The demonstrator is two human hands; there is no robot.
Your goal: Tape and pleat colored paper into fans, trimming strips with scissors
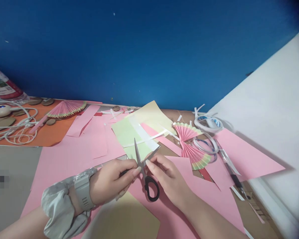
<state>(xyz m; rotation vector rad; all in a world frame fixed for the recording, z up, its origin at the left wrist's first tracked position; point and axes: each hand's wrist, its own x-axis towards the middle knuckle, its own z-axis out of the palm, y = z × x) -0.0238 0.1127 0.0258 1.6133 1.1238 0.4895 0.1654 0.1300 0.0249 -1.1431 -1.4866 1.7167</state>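
Observation:
A pair of scissors (pixel 152 192) with black handles is held up between my two hands, its metal blades spread apart and pointing away from me. My left hand (pixel 114 179), with a grey watch and a scrunchie at the wrist, is closed around one handle loop, which it mostly hides. With thumb and fingers pinched, my right hand (pixel 166 176) grips the scissors by the blade near the pivot. Whether a small scrap is between those fingertips I cannot tell. Beneath lie pink paper (pixel 89 149), a green sheet (pixel 123 131) and a yellow-beige sheet (pixel 124 215).
A pleated pink-green paper fan (pixel 189 142) lies right of centre, beside tape rolls (pixel 200 124) and a pen (pixel 235 179). At left are another folded fan (pixel 67 109), orange paper (pixel 64 124), a white cable (pixel 27 122) and a bottle (pixel 5 83). A blue wall (pixel 139 49) rises behind.

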